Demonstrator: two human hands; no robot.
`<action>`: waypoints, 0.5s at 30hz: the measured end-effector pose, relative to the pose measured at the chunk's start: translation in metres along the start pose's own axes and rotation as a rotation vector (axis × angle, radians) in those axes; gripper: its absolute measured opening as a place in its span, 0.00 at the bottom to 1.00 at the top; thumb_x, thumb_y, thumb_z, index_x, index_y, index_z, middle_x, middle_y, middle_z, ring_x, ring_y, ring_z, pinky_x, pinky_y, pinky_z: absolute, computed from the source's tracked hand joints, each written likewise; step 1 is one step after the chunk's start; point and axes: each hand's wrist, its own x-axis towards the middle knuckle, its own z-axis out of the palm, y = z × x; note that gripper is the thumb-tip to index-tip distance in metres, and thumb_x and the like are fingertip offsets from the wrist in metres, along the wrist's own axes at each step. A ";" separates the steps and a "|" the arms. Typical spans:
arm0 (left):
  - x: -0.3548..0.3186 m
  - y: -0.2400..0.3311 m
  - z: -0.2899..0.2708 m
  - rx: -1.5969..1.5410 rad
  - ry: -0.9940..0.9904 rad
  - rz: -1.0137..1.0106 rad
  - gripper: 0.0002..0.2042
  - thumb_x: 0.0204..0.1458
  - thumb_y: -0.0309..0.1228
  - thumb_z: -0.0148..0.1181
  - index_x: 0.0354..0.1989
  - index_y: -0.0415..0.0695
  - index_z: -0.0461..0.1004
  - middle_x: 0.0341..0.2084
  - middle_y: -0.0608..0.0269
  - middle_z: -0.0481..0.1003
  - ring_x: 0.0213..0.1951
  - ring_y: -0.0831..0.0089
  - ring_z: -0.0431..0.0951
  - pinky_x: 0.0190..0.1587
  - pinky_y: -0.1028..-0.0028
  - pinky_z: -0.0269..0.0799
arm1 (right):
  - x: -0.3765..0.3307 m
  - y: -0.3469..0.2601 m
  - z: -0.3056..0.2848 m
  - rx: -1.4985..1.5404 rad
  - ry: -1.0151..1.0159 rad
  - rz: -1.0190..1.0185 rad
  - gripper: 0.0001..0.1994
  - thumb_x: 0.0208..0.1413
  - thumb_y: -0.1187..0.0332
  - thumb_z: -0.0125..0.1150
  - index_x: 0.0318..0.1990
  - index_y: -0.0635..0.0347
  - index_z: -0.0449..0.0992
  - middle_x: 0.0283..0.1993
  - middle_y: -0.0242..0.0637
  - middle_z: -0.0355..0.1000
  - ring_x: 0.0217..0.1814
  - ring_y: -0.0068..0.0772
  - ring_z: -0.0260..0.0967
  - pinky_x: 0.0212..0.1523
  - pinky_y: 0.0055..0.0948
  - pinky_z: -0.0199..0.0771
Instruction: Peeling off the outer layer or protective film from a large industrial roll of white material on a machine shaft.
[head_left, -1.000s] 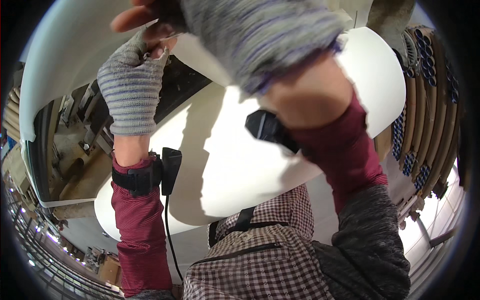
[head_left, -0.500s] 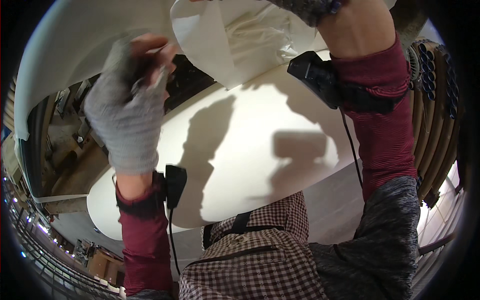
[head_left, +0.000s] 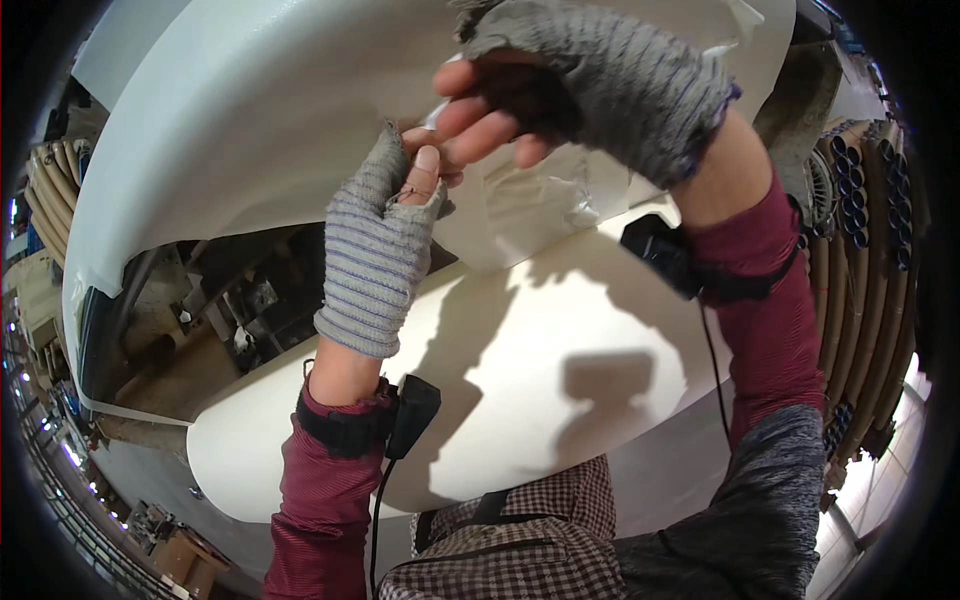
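Note:
My left hand, in a grey striped fingerless glove, is raised over a big white roll. Its thumb and fingertips press together; whatever lies between them is too small to make out. Close by on the right, my right hand, in a similar glove, reaches in from above with its fingers apart and slightly bent. Its fingertips are just beside the left ones. A small whitish bit shows by the fingers. Behind both hands spreads a large white sheet, and a crinkled translucent film hangs below my right hand.
Brown cardboard tubes are stacked at the right, with more tubes at the far left. Dark machine parts show in a gap between sheet and roll. Cables run down from black devices strapped to my wrists.
My left hand has moved right, its fingers now together. The right hand has come down and left to meet it. More of the white sheet now shows behind the hands.

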 end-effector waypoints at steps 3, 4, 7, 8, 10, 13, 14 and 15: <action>0.003 0.009 -0.003 -0.028 -0.030 -0.019 0.15 0.61 0.37 0.52 0.48 0.38 0.73 0.31 0.61 0.77 0.34 0.77 0.77 0.36 0.80 0.71 | -0.010 -0.021 0.020 -0.151 0.174 0.025 0.16 0.62 0.63 0.48 0.48 0.68 0.72 0.41 0.45 0.75 0.41 0.40 0.76 0.39 0.26 0.78; 0.005 0.010 -0.004 -0.028 -0.032 -0.025 0.15 0.61 0.37 0.52 0.48 0.38 0.73 0.31 0.61 0.77 0.34 0.77 0.77 0.36 0.80 0.71 | -0.007 -0.023 0.022 -0.229 0.213 0.069 0.15 0.60 0.65 0.50 0.44 0.71 0.72 0.39 0.47 0.76 0.36 0.41 0.77 0.31 0.28 0.80; 0.008 0.016 -0.008 0.009 -0.116 -0.115 0.14 0.61 0.38 0.50 0.45 0.42 0.75 0.29 0.65 0.78 0.25 0.80 0.77 0.27 0.84 0.64 | 0.002 -0.028 0.047 -0.404 0.276 0.058 0.16 0.61 0.64 0.48 0.42 0.70 0.74 0.36 0.47 0.76 0.34 0.40 0.78 0.28 0.28 0.80; 0.010 0.019 -0.010 0.010 -0.116 -0.128 0.14 0.61 0.38 0.50 0.45 0.42 0.75 0.29 0.65 0.78 0.25 0.80 0.77 0.27 0.84 0.64 | 0.001 -0.033 0.044 -0.439 0.310 0.056 0.16 0.61 0.64 0.48 0.42 0.70 0.74 0.36 0.47 0.76 0.34 0.39 0.78 0.28 0.28 0.80; 0.012 0.021 -0.018 0.095 -0.168 -0.113 0.13 0.61 0.38 0.50 0.45 0.43 0.76 0.29 0.67 0.78 0.24 0.82 0.77 0.26 0.84 0.64 | -0.006 -0.036 0.048 -0.502 0.372 0.059 0.16 0.61 0.64 0.49 0.42 0.70 0.74 0.36 0.48 0.76 0.33 0.39 0.78 0.28 0.28 0.80; 0.015 0.029 -0.022 0.187 -0.236 -0.066 0.19 0.59 0.41 0.49 0.51 0.40 0.72 0.35 0.60 0.79 0.26 0.78 0.78 0.27 0.84 0.67 | -0.029 -0.058 0.032 -0.633 0.481 0.078 0.16 0.61 0.63 0.49 0.43 0.70 0.74 0.36 0.49 0.76 0.33 0.38 0.78 0.28 0.28 0.80; 0.015 0.028 -0.021 0.195 -0.240 -0.063 0.19 0.59 0.42 0.50 0.51 0.39 0.72 0.35 0.60 0.79 0.26 0.78 0.78 0.27 0.84 0.66 | -0.032 -0.062 0.035 -0.678 0.515 0.080 0.16 0.60 0.63 0.50 0.43 0.70 0.75 0.36 0.49 0.76 0.33 0.37 0.78 0.28 0.28 0.80; 0.016 0.026 -0.020 0.187 -0.240 -0.071 0.19 0.59 0.42 0.50 0.51 0.39 0.72 0.35 0.60 0.79 0.26 0.78 0.78 0.27 0.84 0.66 | -0.033 -0.066 0.039 -0.724 0.548 0.082 0.16 0.60 0.63 0.50 0.43 0.69 0.75 0.36 0.49 0.76 0.33 0.37 0.78 0.28 0.28 0.80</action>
